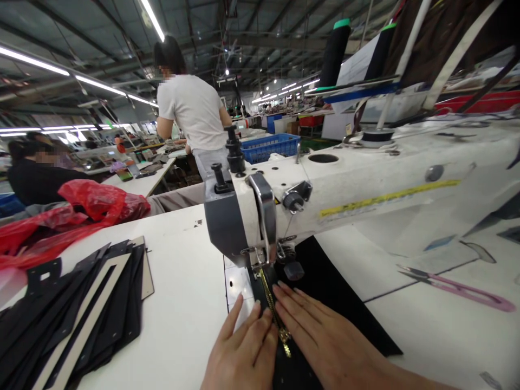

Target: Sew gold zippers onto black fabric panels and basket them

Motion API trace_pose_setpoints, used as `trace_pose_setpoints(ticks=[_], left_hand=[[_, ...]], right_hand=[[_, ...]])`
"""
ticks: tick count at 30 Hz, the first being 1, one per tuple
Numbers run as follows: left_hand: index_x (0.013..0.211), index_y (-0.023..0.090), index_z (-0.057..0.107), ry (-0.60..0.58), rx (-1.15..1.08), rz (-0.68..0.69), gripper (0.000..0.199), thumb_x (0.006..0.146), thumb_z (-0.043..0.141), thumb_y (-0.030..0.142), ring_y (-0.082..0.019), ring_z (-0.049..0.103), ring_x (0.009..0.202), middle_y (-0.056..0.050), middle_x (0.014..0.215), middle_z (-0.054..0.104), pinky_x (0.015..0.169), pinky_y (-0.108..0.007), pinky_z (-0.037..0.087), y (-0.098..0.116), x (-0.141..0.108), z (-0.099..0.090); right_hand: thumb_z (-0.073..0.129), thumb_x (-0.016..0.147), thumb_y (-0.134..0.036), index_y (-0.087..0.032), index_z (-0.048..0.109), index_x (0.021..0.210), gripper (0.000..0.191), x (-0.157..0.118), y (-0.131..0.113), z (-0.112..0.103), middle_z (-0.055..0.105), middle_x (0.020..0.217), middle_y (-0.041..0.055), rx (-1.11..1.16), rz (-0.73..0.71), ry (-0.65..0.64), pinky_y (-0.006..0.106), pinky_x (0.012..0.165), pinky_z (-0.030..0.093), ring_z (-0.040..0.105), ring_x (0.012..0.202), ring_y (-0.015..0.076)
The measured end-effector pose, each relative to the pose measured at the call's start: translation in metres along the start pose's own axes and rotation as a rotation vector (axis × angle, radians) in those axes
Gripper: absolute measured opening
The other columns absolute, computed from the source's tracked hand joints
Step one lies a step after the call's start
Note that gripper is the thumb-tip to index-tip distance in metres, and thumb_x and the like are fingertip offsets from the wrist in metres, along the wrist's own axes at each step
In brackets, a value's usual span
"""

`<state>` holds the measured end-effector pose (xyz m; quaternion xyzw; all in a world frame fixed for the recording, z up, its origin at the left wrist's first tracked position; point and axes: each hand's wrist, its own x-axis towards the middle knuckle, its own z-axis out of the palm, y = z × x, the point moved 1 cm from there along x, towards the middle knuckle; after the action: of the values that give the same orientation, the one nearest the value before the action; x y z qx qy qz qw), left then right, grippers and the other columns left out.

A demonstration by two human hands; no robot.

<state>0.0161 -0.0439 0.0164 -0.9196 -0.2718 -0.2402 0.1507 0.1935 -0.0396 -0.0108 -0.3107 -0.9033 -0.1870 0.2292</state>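
Black fabric (341, 292) lies under the head of a white sewing machine (385, 184). A gold-toothed zipper (266, 290) runs along a dark strip toward the needle area, its gold pull (285, 338) between my hands. My left hand (246, 346) presses on the strip left of the zipper, fingers spread. My right hand (317, 330) lies flat on the black material right of the zipper, fingers extended forward. The presser foot area (257, 270) is just ahead of my fingertips; the needle itself is too small to tell.
Dark cut pieces (93, 309) are stacked at the left beside a red plastic bag (97, 206). Pink thread snips (467, 290) lie at the right. Behind the machine are a blue basket (272, 146) and a person in a white shirt (195, 111); thread cones stand above.
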Motion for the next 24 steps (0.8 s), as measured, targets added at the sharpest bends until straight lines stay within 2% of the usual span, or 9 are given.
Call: trace_pose_setpoints(ticks=[2,5,9,12,16,20,24], left_hand=[[0.094,0.012,0.065,0.004,-0.004,-0.010,0.025,0.090,0.040,0.009,-0.019,0.063,0.099,-0.004,0.098,0.070,0.103,-0.039,0.031,-0.002,0.000,0.001],[0.091,0.013,0.065,0.051,-0.011,-0.044,0.029,0.092,0.036,0.010,-0.018,0.063,0.098,-0.004,0.096,0.070,0.103,-0.039,0.030,-0.006,0.001,0.005],[0.089,0.013,0.064,0.068,-0.013,-0.063,0.033,0.093,0.032,0.011,-0.018,0.065,0.093,-0.005,0.091,0.069,0.100,-0.040,0.037,-0.014,0.003,0.013],[0.087,0.014,0.063,0.084,-0.035,-0.093,0.033,0.093,0.031,0.010,-0.017,0.067,0.087,-0.004,0.079,0.067,0.098,-0.041,0.041,-0.020,0.005,0.016],[0.090,0.013,0.061,0.067,-0.047,-0.091,0.030,0.091,0.032,0.009,-0.018,0.066,0.085,-0.004,0.076,0.063,0.094,-0.044,0.045,-0.025,0.009,0.016],[0.091,0.012,0.060,0.068,-0.036,-0.084,0.028,0.090,0.032,0.010,-0.019,0.064,0.078,-0.007,0.077,0.060,0.087,-0.045,0.051,-0.031,0.012,0.019],[0.085,0.014,0.060,0.186,-0.025,-0.121,0.027,0.091,0.033,0.015,-0.018,0.059,0.070,-0.007,0.077,0.056,0.080,-0.042,0.054,-0.036,0.014,0.030]], right_hand=[[0.044,0.083,-0.027,-0.002,0.059,0.114,0.043,-0.003,-0.001,0.011,0.050,0.126,0.0191,0.032,0.065,0.019,0.036,0.094,0.046,0.047,0.119,0.0277],[0.047,0.082,-0.039,-0.001,0.053,0.122,0.056,-0.005,0.000,0.024,0.041,0.134,0.0196,0.113,0.091,-0.023,0.039,0.100,0.039,0.037,0.126,0.0289],[0.051,0.076,-0.055,0.004,0.050,0.123,0.076,0.002,0.006,0.017,0.039,0.134,0.0238,0.213,0.083,-0.108,0.042,0.103,0.035,0.036,0.125,0.0339],[0.054,0.077,-0.051,0.006,0.051,0.122,0.073,0.014,0.013,-0.002,0.043,0.130,0.0243,0.239,0.087,-0.183,0.039,0.104,0.034,0.042,0.122,0.0333],[0.057,0.080,-0.044,0.004,0.051,0.122,0.065,0.028,0.019,-0.021,0.048,0.127,0.0229,0.264,0.127,-0.232,0.037,0.104,0.033,0.044,0.120,0.0313],[0.058,0.080,-0.043,0.003,0.049,0.125,0.065,0.035,0.022,-0.021,0.048,0.128,0.0229,0.344,0.180,-0.254,0.041,0.104,0.033,0.042,0.121,0.0328],[0.059,0.079,-0.041,-0.006,0.048,0.128,0.062,0.039,0.026,-0.015,0.047,0.131,0.0171,0.486,0.241,-0.282,0.044,0.104,0.032,0.041,0.122,0.0304]])
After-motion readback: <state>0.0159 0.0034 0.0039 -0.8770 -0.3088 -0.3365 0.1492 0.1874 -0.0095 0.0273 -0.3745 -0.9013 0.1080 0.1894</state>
